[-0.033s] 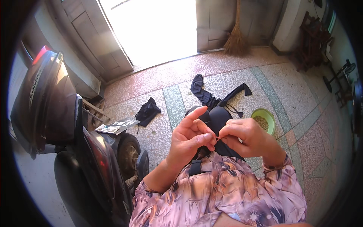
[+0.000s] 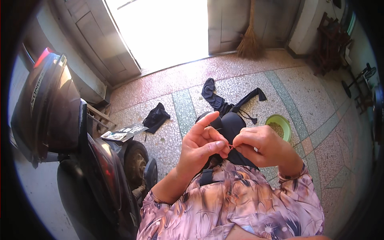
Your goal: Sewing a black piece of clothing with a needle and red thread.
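A thin reddish strand, perhaps thread (image 2: 231,147), spans the small gap between my two hands above my lap. My left hand (image 2: 203,141) pinches one end between the thumb and bent fingers, while its index finger points up and away. Thumb and index finger of my right hand (image 2: 261,145) are pressed together on the other end. Whatever else lies inside the fingertips is too small to make out. Dark trousers (image 2: 233,124) cover my knees below the hands, and a patterned pinkish shirt (image 2: 236,196) covers my arms and front.
A green bowl (image 2: 286,124) of small pale grains or beans stands at my right. Dark garments (image 2: 218,100) and a black cloth (image 2: 156,118) lie on the speckled floor. A motorbike (image 2: 104,168) fills the left side. A straw broom (image 2: 249,44) leans by the bright doorway.
My right hand has shifted very slightly to the right, and a bit more of the reddish strand shows between the fingertips. My left hand stays in place.
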`<state>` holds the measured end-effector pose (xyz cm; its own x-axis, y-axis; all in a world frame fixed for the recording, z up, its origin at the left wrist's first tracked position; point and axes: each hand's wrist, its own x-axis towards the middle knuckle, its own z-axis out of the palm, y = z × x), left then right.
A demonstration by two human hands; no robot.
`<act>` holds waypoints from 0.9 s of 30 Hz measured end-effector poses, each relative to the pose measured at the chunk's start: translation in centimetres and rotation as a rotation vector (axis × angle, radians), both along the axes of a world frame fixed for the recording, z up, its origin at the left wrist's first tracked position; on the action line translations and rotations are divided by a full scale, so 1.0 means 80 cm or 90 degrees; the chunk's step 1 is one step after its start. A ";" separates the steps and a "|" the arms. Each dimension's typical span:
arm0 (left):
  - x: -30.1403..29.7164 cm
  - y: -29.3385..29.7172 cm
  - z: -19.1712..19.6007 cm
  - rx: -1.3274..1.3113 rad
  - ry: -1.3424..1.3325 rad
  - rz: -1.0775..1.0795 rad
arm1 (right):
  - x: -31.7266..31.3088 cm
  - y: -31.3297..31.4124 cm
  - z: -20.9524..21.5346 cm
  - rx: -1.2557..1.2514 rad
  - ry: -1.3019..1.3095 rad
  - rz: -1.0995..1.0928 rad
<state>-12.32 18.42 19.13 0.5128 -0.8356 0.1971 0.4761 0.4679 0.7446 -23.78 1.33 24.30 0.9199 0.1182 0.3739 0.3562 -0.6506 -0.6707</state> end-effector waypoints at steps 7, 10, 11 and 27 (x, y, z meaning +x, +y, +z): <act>0.003 -0.002 -0.033 0.058 0.071 -0.038 | 0.005 -0.004 -0.002 0.031 0.015 -0.024; 0.001 0.000 -0.031 0.077 0.097 -0.045 | 0.006 0.001 -0.011 0.053 0.027 -0.034; 0.001 0.000 -0.032 0.091 0.107 -0.044 | 0.007 0.003 -0.015 0.056 0.035 -0.034; 0.005 -0.015 -0.055 0.103 0.140 -0.157 | 0.007 0.002 -0.041 -0.143 -0.095 -0.142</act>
<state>-11.89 17.22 14.72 0.3080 -0.9505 -0.0400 0.7165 0.2041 0.6671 -23.22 1.51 21.01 0.8693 0.0148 0.4940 0.2719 -0.8490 -0.4530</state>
